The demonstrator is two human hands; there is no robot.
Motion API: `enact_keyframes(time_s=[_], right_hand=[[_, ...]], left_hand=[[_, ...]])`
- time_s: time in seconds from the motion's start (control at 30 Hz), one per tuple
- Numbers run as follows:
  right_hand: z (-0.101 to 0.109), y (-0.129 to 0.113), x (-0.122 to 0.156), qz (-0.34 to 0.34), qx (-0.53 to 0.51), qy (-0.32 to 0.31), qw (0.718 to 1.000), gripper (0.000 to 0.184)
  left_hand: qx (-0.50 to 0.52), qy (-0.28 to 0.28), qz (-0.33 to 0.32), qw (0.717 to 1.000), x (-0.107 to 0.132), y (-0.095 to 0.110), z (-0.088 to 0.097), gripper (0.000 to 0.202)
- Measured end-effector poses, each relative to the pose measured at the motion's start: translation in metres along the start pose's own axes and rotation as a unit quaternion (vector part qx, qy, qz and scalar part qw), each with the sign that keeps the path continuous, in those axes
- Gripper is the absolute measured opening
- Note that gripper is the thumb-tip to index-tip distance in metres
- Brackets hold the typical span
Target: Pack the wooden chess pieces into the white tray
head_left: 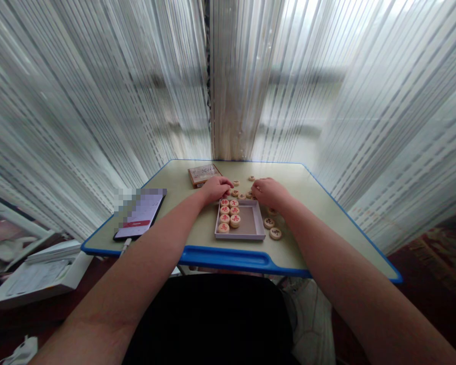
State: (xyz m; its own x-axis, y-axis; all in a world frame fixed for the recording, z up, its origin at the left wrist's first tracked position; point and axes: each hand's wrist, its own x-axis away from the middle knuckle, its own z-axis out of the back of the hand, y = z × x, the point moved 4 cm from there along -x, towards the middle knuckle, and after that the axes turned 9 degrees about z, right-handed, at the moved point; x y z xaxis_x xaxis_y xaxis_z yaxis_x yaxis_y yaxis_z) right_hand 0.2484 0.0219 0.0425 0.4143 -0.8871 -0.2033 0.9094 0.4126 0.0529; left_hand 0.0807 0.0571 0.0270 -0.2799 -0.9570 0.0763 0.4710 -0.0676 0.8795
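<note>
A shallow white box [240, 236] sits near the table's front edge. In its left part several wooden xiangqi pieces with red characters [224, 210] stand in two columns; its right part shows bare bottom. My left hand [216, 188] is over the box's far left corner, fingers bent but apart, beside the loose pieces. Behind the box lie loose pieces with dark characters [234, 193]. My right hand [269, 191] is at the far right corner, its fingers curled together and pointing down at a partly covered piece [254, 197]. Whatever its fingertips hold is hidden.
A brown printed box lid [204, 174] lies at the back left. A phone or tablet [144, 210] with a white cable [125, 245] is on the left. More loose pieces [275, 233] lie right of the box. The table has a blue rim [228, 257]; curtains [231, 81] hang behind it.
</note>
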Motion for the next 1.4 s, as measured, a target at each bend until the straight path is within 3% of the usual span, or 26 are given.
enact_keyframes(time_s=[0.3, 0.53, 0.7, 0.83, 1.03, 1.4], right_hand=[[-0.002, 0.015, 0.002, -0.061, -0.021, 0.012, 0.998, 0.033], [0.0, 0.013, 0.0, -0.035, -0.057, 0.069, 0.995, 0.029], [0.007, 0.008, 0.003, -0.051, -0.155, 0.128, 0.978, 0.028], [0.015, -0.006, 0.005, -0.003, -0.234, 0.154, 0.96, 0.029], [0.018, -0.03, 0.009, 0.083, -0.286, 0.087, 0.951, 0.013], [0.013, -0.039, 0.016, 0.111, -0.289, -0.068, 0.948, 0.012]], left_hand=[[-0.013, -0.006, -0.01, 1.0, 0.001, 0.001, 0.0, 0.017], [-0.022, -0.009, -0.021, 1.0, -0.002, -0.001, 0.0, 0.017], [-0.022, -0.016, -0.024, 0.999, -0.002, -0.003, -0.001, 0.017], [-0.028, -0.01, -0.027, 0.999, -0.003, -0.003, -0.001, 0.018], [-0.027, -0.02, -0.039, 0.999, -0.004, -0.002, -0.001, 0.017], [-0.031, -0.019, -0.024, 0.999, -0.003, -0.002, -0.002, 0.016]])
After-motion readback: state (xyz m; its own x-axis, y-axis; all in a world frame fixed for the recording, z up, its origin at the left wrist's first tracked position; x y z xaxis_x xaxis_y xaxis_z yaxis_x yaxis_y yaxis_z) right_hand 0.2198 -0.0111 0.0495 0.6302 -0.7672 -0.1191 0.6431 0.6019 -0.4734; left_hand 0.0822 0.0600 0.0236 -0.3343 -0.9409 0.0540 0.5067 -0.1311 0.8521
